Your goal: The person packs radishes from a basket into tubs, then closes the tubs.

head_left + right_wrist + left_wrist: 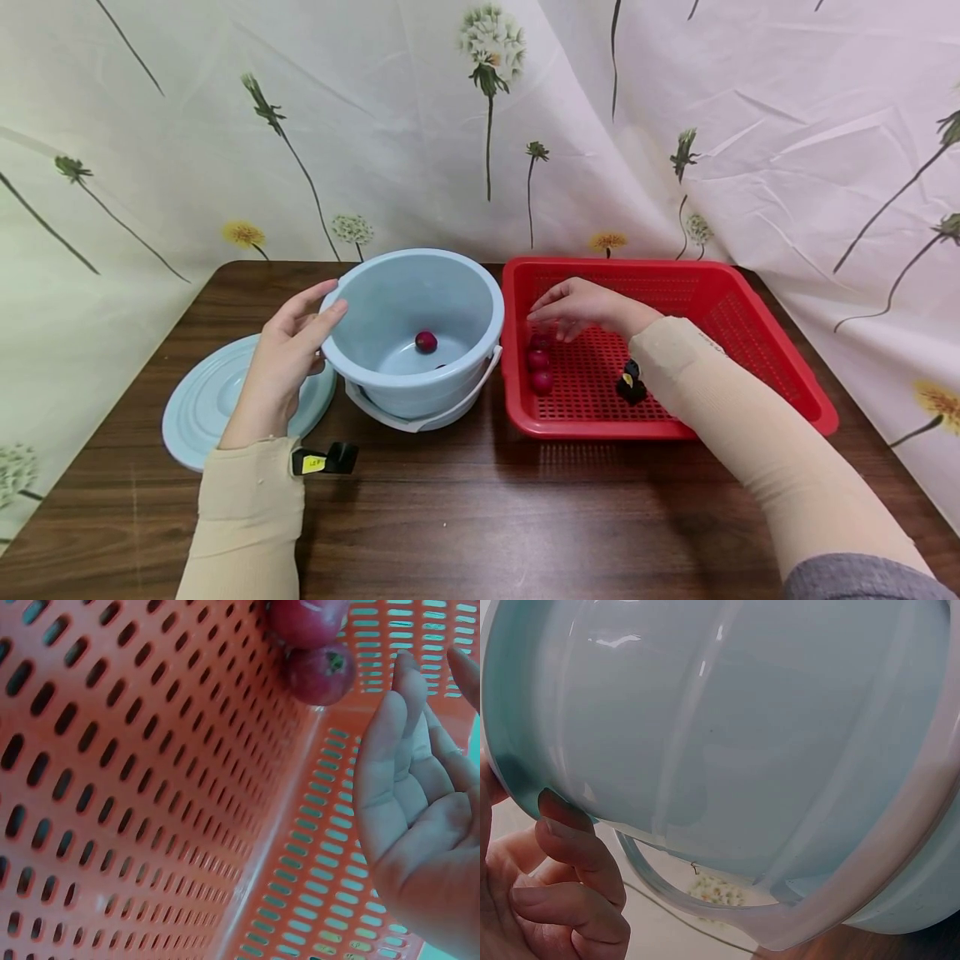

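Observation:
My left hand grips the rim of a light blue bucket at its left side, thumb at the rim. In the left wrist view, curled fingers lie under the rim against the outer wall. One dark red round fruit lies inside the bucket; part of another shows at the near rim. My right hand is inside a red plastic basket, fingers loosely bent and holding nothing. Several similar fruits lie along the basket's left side, just below this hand. A green stem end shows on one fruit.
A light blue lid lies on the dark wooden table, left of the bucket and partly behind my left hand. The bucket's pale handle hangs down in front. A dandelion-print cloth hangs behind.

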Motion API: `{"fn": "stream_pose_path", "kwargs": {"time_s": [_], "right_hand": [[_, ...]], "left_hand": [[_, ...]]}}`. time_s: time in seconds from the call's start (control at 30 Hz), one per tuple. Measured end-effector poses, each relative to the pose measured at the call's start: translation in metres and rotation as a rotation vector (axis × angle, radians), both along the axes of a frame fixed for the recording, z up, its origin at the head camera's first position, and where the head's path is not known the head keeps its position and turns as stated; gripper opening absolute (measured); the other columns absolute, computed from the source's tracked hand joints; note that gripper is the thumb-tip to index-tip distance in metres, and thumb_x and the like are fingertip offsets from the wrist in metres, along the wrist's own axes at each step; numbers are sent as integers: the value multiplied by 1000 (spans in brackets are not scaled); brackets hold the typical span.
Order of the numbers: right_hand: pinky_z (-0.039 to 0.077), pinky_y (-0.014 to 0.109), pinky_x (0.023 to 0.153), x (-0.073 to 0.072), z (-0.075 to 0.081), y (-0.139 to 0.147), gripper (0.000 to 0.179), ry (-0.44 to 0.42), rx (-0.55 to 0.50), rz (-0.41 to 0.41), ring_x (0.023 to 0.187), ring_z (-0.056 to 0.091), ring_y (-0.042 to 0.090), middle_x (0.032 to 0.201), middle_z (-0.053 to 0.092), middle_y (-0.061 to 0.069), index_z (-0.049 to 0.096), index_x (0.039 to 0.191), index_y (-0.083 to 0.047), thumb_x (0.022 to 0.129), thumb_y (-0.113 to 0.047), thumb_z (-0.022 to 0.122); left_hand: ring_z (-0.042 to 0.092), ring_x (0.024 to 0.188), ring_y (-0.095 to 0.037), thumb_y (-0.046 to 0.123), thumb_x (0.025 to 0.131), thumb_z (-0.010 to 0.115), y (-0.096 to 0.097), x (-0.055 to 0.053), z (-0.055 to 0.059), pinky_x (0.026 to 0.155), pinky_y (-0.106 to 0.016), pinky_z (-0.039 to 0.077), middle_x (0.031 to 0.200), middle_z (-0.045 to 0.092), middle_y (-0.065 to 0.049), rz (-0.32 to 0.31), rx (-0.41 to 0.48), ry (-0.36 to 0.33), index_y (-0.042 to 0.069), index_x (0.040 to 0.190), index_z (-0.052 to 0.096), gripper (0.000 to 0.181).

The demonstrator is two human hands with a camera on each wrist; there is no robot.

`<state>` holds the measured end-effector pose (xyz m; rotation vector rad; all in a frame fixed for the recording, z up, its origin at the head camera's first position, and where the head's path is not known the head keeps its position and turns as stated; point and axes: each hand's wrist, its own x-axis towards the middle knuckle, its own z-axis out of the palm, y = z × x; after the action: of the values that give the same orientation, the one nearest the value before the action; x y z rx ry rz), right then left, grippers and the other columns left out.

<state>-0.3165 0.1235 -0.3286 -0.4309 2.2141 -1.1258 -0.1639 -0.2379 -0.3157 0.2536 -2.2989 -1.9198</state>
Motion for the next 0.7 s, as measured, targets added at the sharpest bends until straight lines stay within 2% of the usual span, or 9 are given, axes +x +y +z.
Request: {"fn": "stream_pose_path", "kwargs": {"time_s": [0.27, 0.7], "right_hand": [[57, 28, 64, -5, -8, 5, 36, -76, 66, 18, 59, 60, 12, 86, 73, 7, 66, 121, -1, 96, -26, 65], [56, 27, 61, -5, -9, 5, 38, -123, 139, 53, 57, 60, 11, 81, 71, 9, 66, 120, -2, 96, -32, 64]], "left_hand": [[53, 61, -3, 44, 92, 68, 2, -1, 1, 53, -19, 40, 87, 66, 11, 1, -24, -3, 21, 147, 47, 63], [54, 61, -3, 45, 92, 68, 0, -2, -1, 52, -19, 42, 85, 65, 12, 15, -24, -10, 23, 147, 47, 63]]}}
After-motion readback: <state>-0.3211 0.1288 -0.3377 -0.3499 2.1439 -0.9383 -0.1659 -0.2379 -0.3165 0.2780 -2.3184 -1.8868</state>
